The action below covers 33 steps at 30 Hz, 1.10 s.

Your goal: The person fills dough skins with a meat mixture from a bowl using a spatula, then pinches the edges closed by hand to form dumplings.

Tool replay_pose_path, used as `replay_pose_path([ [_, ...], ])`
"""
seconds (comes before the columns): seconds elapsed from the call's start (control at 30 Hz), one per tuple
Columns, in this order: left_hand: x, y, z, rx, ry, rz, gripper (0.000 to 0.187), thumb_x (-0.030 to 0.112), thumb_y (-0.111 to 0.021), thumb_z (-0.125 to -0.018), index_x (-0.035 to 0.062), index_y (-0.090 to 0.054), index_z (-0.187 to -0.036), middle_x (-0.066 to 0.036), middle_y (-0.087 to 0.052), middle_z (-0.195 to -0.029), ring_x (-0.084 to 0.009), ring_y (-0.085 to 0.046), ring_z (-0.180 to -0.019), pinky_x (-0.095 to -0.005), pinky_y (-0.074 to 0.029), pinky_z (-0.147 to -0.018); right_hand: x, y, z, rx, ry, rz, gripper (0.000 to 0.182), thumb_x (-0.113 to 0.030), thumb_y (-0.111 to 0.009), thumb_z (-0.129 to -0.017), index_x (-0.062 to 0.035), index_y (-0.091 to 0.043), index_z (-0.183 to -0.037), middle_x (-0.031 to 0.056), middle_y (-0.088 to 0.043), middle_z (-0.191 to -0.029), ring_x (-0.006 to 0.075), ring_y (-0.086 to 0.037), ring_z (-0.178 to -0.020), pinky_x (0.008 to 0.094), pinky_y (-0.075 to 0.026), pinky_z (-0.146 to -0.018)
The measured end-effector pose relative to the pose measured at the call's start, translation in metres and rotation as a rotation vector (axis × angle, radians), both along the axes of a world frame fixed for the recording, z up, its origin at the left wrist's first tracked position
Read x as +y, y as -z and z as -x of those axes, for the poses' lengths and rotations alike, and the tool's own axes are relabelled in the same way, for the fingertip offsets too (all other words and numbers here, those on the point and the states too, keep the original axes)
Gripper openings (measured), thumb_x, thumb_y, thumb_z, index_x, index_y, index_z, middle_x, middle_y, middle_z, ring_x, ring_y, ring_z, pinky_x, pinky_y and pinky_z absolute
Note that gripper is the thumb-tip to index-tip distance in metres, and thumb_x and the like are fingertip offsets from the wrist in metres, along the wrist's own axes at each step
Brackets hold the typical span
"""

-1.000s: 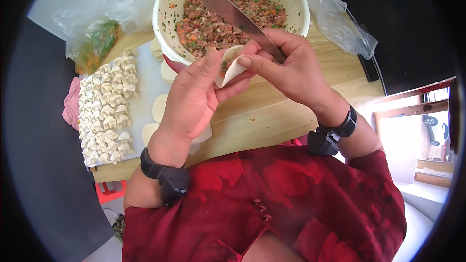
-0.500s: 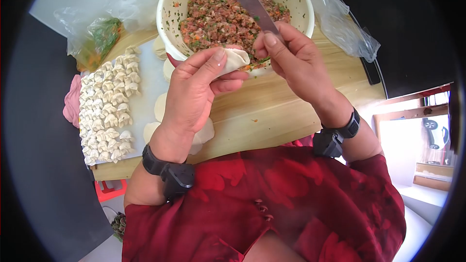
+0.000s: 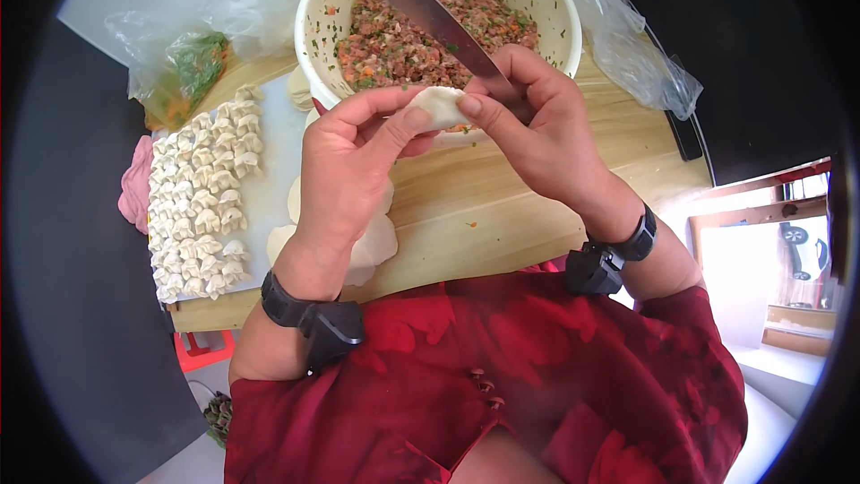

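My left hand (image 3: 345, 157) pinches one end of a folded dumpling (image 3: 437, 109) between thumb and fingers. The dumpling's white wrapper is doubled over into a half-moon, with its rounded edge upward. At its other end, the thumb and a finger of my right hand (image 3: 546, 125) press the wrapper. That same hand also grips a spreading knife (image 3: 439, 22), whose flat metal blade points up and left over the filling. Behind the dumpling stands a white bowl (image 3: 309, 27) with minced meat filling (image 3: 385, 45), flecked with green and orange. Several round wrappers (image 3: 372, 246) lie partly under my left forearm.
Rows of finished dumplings (image 3: 202, 197) cover much of a white board (image 3: 273, 152) on the left of the wooden table (image 3: 502, 206). Clear plastic bags lie at both sides of the bowl, the left bag (image 3: 193, 72) with greens inside. A pink cloth (image 3: 136, 184) hangs at the left edge.
My right hand has moved left and down to the dumpling, and its thumb now touches the wrapper. The knife blade has swung left. The dumpling has turned more level between both hands.
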<state>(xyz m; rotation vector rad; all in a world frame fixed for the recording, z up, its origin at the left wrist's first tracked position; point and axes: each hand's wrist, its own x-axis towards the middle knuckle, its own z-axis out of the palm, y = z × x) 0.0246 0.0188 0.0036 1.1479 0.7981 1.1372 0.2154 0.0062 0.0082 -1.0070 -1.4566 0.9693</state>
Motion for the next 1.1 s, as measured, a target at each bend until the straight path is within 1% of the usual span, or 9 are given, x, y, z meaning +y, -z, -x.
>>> replay_pose_path([
  [0.07,0.002,0.006,0.003,-0.018,-0.023,0.022,0.022,0.007,-0.071,-0.090,-0.0014,-0.068,-0.110,-0.007,-0.069,-0.103,-0.0129,-0.067,-0.081,-0.0228,-0.057,-0.069,-0.002,0.000,0.004,-0.038,0.021,-0.031,0.014,-0.012,-0.070,-0.090,-0.0027,-0.059,-0.088,-0.0009,-0.061,-0.078,0.0047,-0.049,-0.070,0.0227,-0.041,-0.062],
  [0.17,0.004,0.016,0.004,-0.032,-0.059,-0.056,0.019,0.007,-0.073,-0.088,0.0003,-0.070,-0.105,-0.005,-0.067,-0.099,-0.0102,-0.065,-0.076,-0.0211,-0.054,-0.062,-0.001,0.001,0.013,0.129,0.068,-0.102,0.014,-0.013,-0.071,-0.089,-0.0028,-0.062,-0.091,-0.0009,-0.060,-0.076,0.0057,-0.047,-0.067,0.0241,-0.039,-0.058],
  [0.23,0.005,0.017,0.006,0.000,-0.058,-0.087,0.017,0.006,-0.073,-0.087,0.0012,-0.071,-0.103,-0.004,-0.066,-0.097,-0.0088,-0.063,-0.073,-0.0205,-0.052,-0.059,-0.003,-0.004,0.007,-0.197,0.072,-0.057,0.014,-0.014,-0.072,-0.088,-0.0030,-0.065,-0.092,0.0000,-0.060,-0.073,0.0069,-0.047,-0.064,0.0253,-0.039,-0.056],
  [0.37,0.003,0.011,0.006,0.127,-0.090,-0.167,0.014,0.004,-0.074,-0.086,0.0024,-0.073,-0.100,-0.002,-0.063,-0.094,-0.0055,-0.058,-0.067,-0.0197,-0.046,-0.053,0.001,0.004,0.005,-0.173,0.062,-0.046,0.015,-0.016,-0.073,-0.086,-0.0034,-0.067,-0.091,0.0018,-0.059,-0.070,0.0086,-0.046,-0.061,0.0260,-0.038,-0.054],
  [0.53,0.000,0.011,-0.002,0.185,-0.189,-0.248,0.013,-0.001,-0.072,-0.086,0.0037,-0.071,-0.098,0.000,-0.062,-0.085,-0.0042,-0.057,-0.066,-0.0193,-0.045,-0.054,-0.004,-0.013,0.013,-0.371,0.112,-0.272,0.004,-0.005,-0.067,-0.087,-0.0036,-0.064,-0.089,0.0052,-0.059,-0.070,0.0108,-0.053,-0.062,0.0269,-0.041,-0.055],
  [0.73,0.000,0.016,-0.013,0.026,-0.194,-0.191,0.011,-0.003,-0.069,-0.087,0.0045,-0.061,-0.090,0.000,-0.062,-0.078,-0.0041,-0.057,-0.063,-0.0198,-0.047,-0.054,0.000,0.007,0.026,-0.196,0.094,-0.372,0.013,0.010,-0.058,-0.086,-0.0016,-0.059,-0.090,0.0044,-0.059,-0.077,0.0080,-0.056,-0.069,0.0229,-0.045,-0.061],
  [0.87,-0.005,0.019,-0.016,-0.117,-0.187,-0.176,0.012,-0.001,-0.069,-0.088,0.0050,-0.059,-0.088,-0.001,-0.062,-0.077,-0.0045,-0.057,-0.063,-0.0194,-0.048,-0.054,-0.001,0.019,0.034,-0.064,0.085,-0.383,0.008,0.007,-0.058,-0.092,-0.0009,-0.056,-0.094,0.0004,-0.058,-0.081,0.0065,-0.056,-0.072,0.0208,-0.046,-0.065],
  [0.9,-0.003,0.019,-0.012,-0.125,-0.172,-0.199,0.010,0.000,-0.068,-0.089,0.0047,-0.059,-0.089,-0.001,-0.063,-0.078,-0.0049,-0.058,-0.064,-0.0188,-0.048,-0.055,-0.004,0.015,0.036,-0.068,0.043,-0.317,0.006,0.002,-0.056,-0.097,0.0003,-0.055,-0.102,0.0003,-0.059,-0.085,0.0067,-0.057,-0.077,0.0212,-0.047,-0.069],
  [1.1,-0.001,0.006,0.053,0.040,-0.132,-0.221,0.011,-0.002,-0.068,-0.087,0.0034,-0.066,-0.095,-0.002,-0.068,-0.087,-0.0060,-0.060,-0.071,-0.0212,-0.051,-0.065,-0.010,0.007,0.022,-0.083,-0.092,-0.110,0.018,-0.008,-0.049,-0.103,0.0012,-0.056,-0.116,0.0028,-0.061,-0.092,0.0068,-0.057,-0.087,0.0226,-0.048,-0.077],
])
